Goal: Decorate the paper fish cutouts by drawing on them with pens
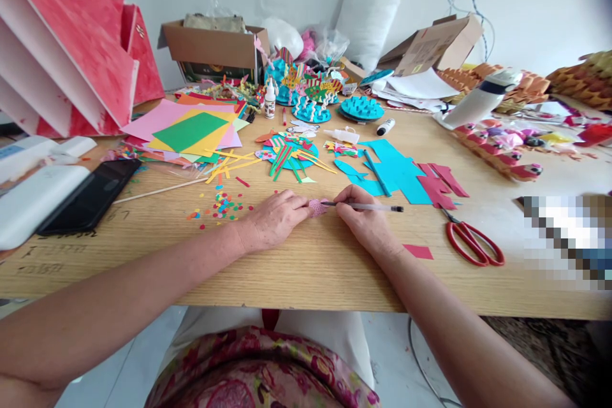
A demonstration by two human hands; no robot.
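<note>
The left hand (277, 220) touches the left edge of a small pink patterned paper piece (316, 208), which lies on the wooden table (306, 268) between the two hands; whether it pinches the piece or only presses it down, I cannot tell. The right hand (361, 217) holds a slim clear-barrelled pen (370, 206) in a narrow pinch, its tip at the pink piece's right edge.

Left of the pink piece, beyond the left hand, lie scattered confetti dots (224, 206). Beyond it sits a blue disc (310, 160) with striped paper strips. To its right and farther back are a blue fish cutout (350, 170) and blue paper (411, 182); to its right and nearer the person, red-handled scissors (465, 243) and a red paper rectangle (418, 251).
</note>
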